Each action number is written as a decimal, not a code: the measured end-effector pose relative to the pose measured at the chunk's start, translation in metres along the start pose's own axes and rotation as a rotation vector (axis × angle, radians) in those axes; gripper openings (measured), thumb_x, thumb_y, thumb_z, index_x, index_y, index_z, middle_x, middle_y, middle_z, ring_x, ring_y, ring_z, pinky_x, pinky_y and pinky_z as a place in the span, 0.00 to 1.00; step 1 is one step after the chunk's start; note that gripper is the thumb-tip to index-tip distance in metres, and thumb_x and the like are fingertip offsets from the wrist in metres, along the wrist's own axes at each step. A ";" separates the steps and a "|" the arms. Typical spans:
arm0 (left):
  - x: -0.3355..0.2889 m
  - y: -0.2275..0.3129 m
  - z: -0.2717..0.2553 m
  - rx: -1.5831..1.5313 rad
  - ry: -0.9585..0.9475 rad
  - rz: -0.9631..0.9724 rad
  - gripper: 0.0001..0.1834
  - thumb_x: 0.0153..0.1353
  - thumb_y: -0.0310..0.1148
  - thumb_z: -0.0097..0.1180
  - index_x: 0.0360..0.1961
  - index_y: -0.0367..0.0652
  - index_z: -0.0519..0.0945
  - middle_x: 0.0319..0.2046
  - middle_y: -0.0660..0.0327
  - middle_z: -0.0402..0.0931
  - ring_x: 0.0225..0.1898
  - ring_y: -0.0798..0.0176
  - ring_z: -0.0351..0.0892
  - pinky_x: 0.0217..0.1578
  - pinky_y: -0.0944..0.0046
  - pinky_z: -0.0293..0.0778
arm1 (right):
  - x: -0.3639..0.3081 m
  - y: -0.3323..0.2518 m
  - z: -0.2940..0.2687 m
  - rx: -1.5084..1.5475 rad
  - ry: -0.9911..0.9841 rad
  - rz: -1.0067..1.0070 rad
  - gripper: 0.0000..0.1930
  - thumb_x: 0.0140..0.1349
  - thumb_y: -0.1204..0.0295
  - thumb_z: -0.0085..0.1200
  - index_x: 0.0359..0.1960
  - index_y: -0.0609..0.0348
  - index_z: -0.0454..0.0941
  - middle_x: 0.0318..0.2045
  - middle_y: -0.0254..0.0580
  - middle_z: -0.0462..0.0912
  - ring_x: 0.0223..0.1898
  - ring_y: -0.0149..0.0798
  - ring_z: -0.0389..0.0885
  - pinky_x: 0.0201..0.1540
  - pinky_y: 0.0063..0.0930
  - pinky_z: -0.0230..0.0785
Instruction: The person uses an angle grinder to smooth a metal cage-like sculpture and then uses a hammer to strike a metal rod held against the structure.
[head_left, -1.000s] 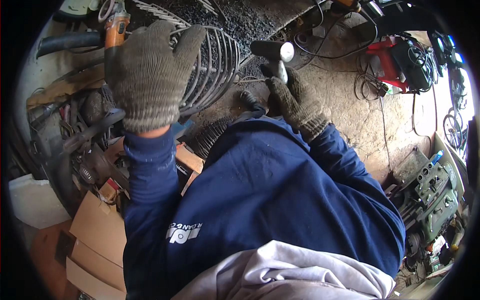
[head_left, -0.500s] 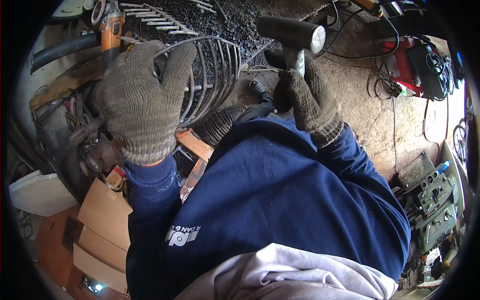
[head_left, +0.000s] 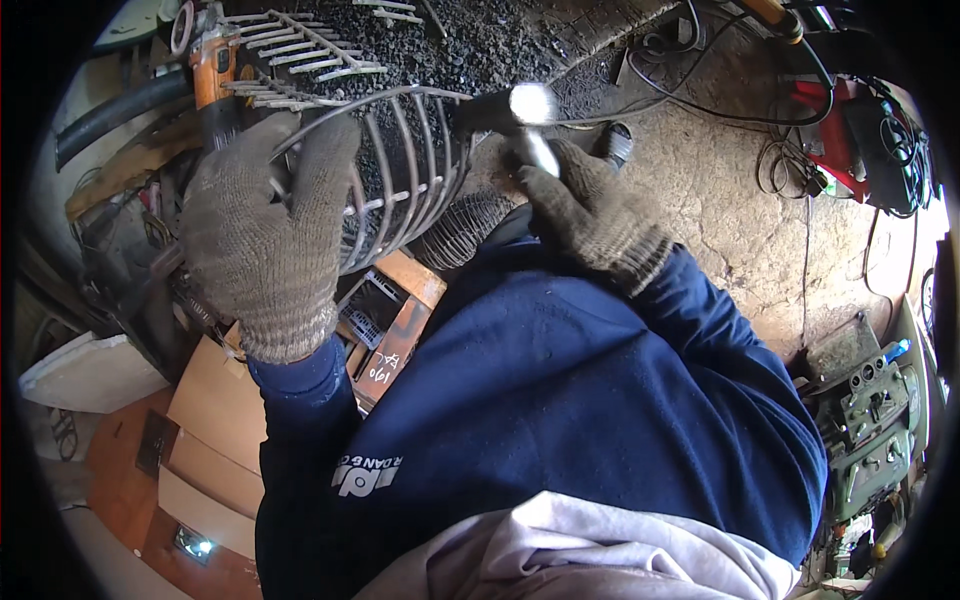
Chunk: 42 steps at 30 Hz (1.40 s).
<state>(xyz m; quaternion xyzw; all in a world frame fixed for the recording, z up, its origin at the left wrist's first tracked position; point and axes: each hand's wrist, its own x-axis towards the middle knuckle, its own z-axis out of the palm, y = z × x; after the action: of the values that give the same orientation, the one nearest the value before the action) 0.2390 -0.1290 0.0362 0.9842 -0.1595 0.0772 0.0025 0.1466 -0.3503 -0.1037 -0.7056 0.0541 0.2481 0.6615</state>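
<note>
A curved basket-like grate of bent metal rods [head_left: 408,170] stands up in front of me on the left. My left hand [head_left: 262,235], in a brown knit work glove, is closed round its left side and rim rod. In my right hand [head_left: 598,215], gloved alike, is the handle of a hammer with a thick dark head [head_left: 488,113] and a bright, shining face. The head is at the grate's upper right edge; whether it touches the rods I cannot tell. Its shaft shows only just below the head.
Dark coal-like gravel [head_left: 470,50] lies beyond, with flat welded-rod pieces [head_left: 300,45] on it. An orange angle grinder [head_left: 213,72] is at upper left. Cardboard [head_left: 215,425] stands at lower left. Cables trail near a red machine [head_left: 825,150]; a green machine [head_left: 872,440] stands right.
The hammer has swung left and down from its raised place to the grate's right edge. My left hand and the grate sit slightly further left and lower in view.
</note>
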 end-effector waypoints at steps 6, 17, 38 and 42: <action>-0.002 -0.012 0.006 0.079 0.091 0.226 0.21 0.52 0.49 0.72 0.36 0.43 0.86 0.28 0.57 0.83 0.31 0.53 0.83 0.36 0.56 0.77 | -0.004 0.000 -0.012 0.426 0.027 -0.005 0.20 0.72 0.61 0.54 0.57 0.64 0.74 0.32 0.36 0.81 0.28 0.27 0.78 0.31 0.24 0.72; -0.007 -0.006 0.001 0.065 0.032 0.064 0.19 0.53 0.45 0.73 0.36 0.39 0.86 0.34 0.56 0.85 0.37 0.54 0.84 0.41 0.58 0.77 | -0.008 -0.010 -0.005 0.572 0.060 0.076 0.20 0.72 0.59 0.54 0.57 0.61 0.74 0.32 0.34 0.81 0.27 0.24 0.77 0.28 0.21 0.70; -0.010 0.018 -0.017 0.101 0.152 0.062 0.19 0.58 0.53 0.64 0.28 0.48 0.84 0.24 0.52 0.80 0.28 0.47 0.81 0.31 0.50 0.74 | -0.015 -0.024 -0.021 -0.240 0.010 0.184 0.29 0.69 0.44 0.47 0.54 0.59 0.74 0.43 0.55 0.84 0.50 0.55 0.82 0.53 0.47 0.70; -0.011 0.017 -0.023 0.121 0.172 0.047 0.20 0.58 0.53 0.63 0.27 0.46 0.83 0.23 0.51 0.79 0.27 0.45 0.81 0.30 0.49 0.74 | -0.023 -0.043 -0.024 -0.251 -0.020 0.195 0.28 0.70 0.44 0.47 0.51 0.60 0.75 0.33 0.46 0.85 0.38 0.46 0.86 0.43 0.42 0.76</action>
<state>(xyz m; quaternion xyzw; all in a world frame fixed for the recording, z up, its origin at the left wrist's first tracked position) 0.2200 -0.1414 0.0570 0.9683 -0.1768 0.1707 -0.0453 0.1510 -0.3741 -0.0556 -0.7715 0.0845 0.3230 0.5416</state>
